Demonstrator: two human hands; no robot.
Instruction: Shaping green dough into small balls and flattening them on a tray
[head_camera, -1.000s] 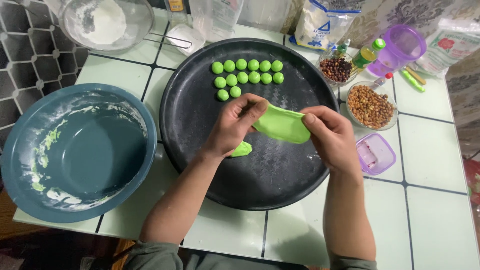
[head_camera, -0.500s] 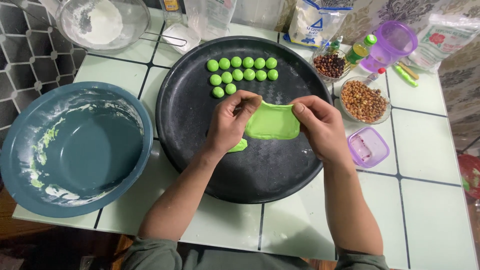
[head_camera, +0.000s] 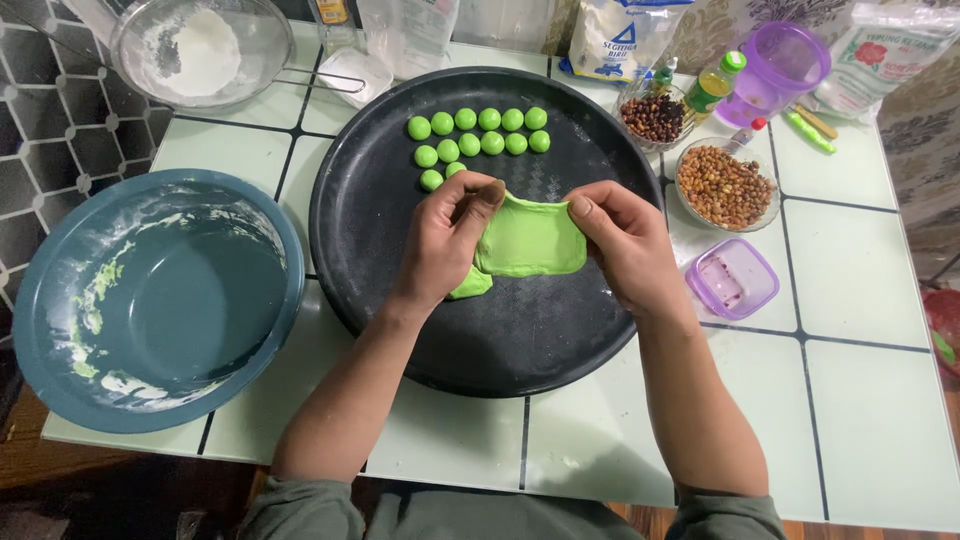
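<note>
Green dough sheet (head_camera: 530, 240), black round tray (head_camera: 400, 200), tiled table (head_camera: 860, 300), kitchen clutter.

White-blue flour bag (head_camera: 617, 40) top centre; white-red bag (head_camera: 880, 55) top right.

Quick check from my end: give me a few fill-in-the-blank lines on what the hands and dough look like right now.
1. Both hands, left hand and right hand, stretch a flat sheet of ____ dough.
2. The small dough balls sit on the round ____ tray.
3. The big teal bowl lies on the person's ____ side.

Missing words: green; black; left
</note>
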